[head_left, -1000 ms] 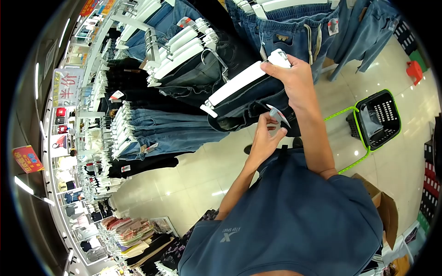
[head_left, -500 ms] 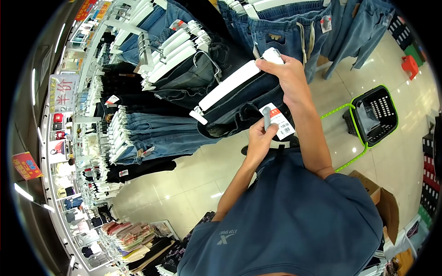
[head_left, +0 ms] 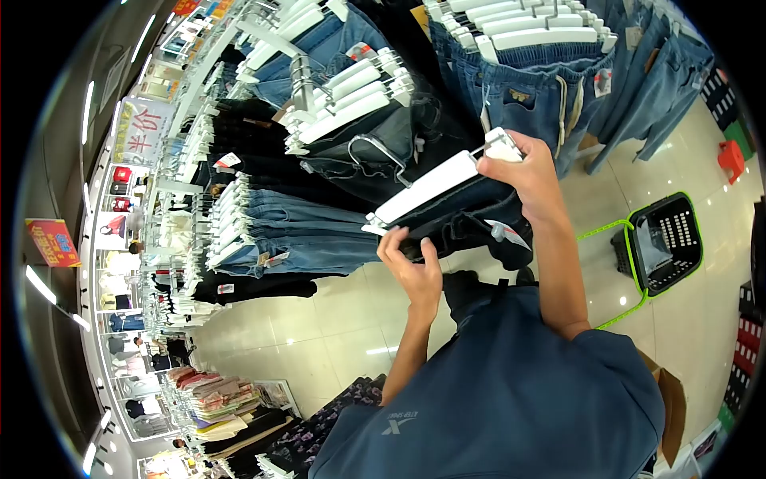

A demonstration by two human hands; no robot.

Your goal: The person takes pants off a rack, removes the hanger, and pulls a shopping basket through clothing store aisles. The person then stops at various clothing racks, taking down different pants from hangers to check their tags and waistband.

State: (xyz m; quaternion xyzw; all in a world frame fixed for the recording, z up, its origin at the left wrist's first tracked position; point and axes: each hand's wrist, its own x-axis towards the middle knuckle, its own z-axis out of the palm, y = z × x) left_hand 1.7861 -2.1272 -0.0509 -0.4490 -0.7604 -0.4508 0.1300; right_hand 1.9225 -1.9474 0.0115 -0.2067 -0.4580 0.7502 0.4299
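A white clip hanger (head_left: pixel 427 189) slants across the middle, its metal hook pointing away from me. Dark jeans (head_left: pixel 459 231) hang from it. My right hand (head_left: pixel 531 172) is closed on the hanger's right end, thumb on top. At the other end, my left hand (head_left: pixel 413 267) is beside the clip and the waistband, thumb and fingers apart; whether its fingertips touch them I cannot tell. A white and red price tag (head_left: pixel 507 232), seen at a slant with a grey security tag on it, hangs on the jeans.
Racks of dark jeans (head_left: pixel 355 160) and blue jeans (head_left: pixel 299 227) stand ahead and left. Drawstring jeans (head_left: pixel 523 108) hang beyond my right hand. A black shopping basket (head_left: pixel 674 247) with a green handle sits on the floor at right, near a red stool (head_left: pixel 730 161).
My left hand has let go of the price tag and moved left to the hanger's far end. The tag has swung to a slant. My right hand still holds the hanger.
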